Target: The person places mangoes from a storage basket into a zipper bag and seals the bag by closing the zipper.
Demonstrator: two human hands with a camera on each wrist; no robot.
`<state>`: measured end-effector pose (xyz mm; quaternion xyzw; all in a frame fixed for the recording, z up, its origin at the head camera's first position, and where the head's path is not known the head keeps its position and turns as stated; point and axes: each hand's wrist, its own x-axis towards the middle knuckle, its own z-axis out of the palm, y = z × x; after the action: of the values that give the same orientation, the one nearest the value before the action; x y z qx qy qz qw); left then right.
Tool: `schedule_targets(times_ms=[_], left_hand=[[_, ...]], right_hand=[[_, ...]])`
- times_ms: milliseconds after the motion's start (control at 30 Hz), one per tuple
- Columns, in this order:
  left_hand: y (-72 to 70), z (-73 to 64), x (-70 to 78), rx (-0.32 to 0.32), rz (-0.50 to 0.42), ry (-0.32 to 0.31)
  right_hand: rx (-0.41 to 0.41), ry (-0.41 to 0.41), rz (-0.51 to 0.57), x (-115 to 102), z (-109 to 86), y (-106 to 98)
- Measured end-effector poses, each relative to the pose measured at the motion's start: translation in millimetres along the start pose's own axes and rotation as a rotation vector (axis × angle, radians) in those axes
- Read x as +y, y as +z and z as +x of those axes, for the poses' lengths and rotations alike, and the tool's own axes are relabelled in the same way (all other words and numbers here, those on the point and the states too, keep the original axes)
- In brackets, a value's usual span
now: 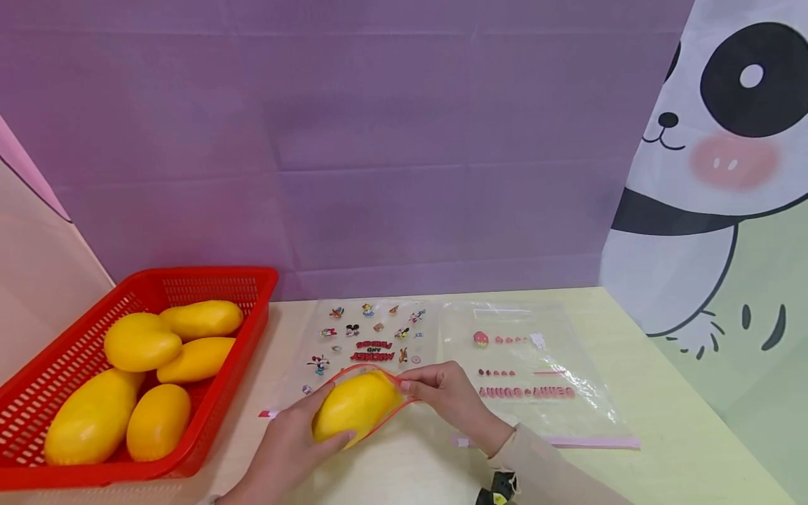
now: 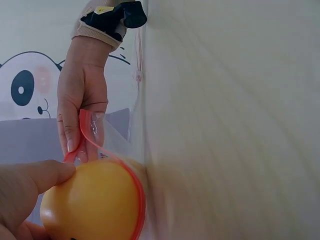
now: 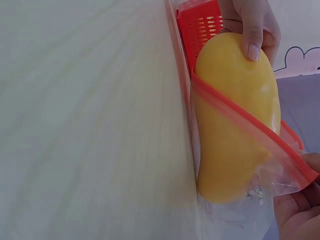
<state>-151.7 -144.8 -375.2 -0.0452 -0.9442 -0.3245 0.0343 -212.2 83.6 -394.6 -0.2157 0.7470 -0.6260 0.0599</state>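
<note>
My left hand (image 1: 284,442) grips a yellow mango (image 1: 353,405), with the thumb lying along its near side. Around the mango runs the red-edged mouth of a see-through zip bag (image 1: 372,335) printed with small cartoon figures. In the right wrist view the lower part of the mango (image 3: 220,165) lies inside the bag, and its upper end sticks out past the red strip (image 3: 240,112). At one end of the mouth, my right hand (image 1: 457,403) pinches the red strip between thumb and fingers.
A red basket (image 1: 211,271) with several mangoes (image 1: 142,342) stands on the left. To the right lies a second see-through zip bag (image 1: 524,358) with a pink strip, flat on the pale table (image 1: 688,428). A purple cloth (image 1: 410,140) hangs behind the table.
</note>
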Motion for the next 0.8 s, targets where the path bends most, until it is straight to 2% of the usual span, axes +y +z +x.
schedule_targets(times_ms=[367, 600, 800], left_hand=[[6.8, 4.0, -5.8, -0.003, -0.078, -0.08], [3.8, 4.7, -10.8, 0.007, -0.104, -0.091], [-1.9, 5.0, -11.9, -0.013, -0.127, -0.148]], right_hand=[[0.0, -0.016, -0.003, 1, 0.8, -1], [-0.004, -0.021, 0.005, -3, 0.1, 0], [-0.001, -0.02, 0.0, -3, -0.7, -1]])
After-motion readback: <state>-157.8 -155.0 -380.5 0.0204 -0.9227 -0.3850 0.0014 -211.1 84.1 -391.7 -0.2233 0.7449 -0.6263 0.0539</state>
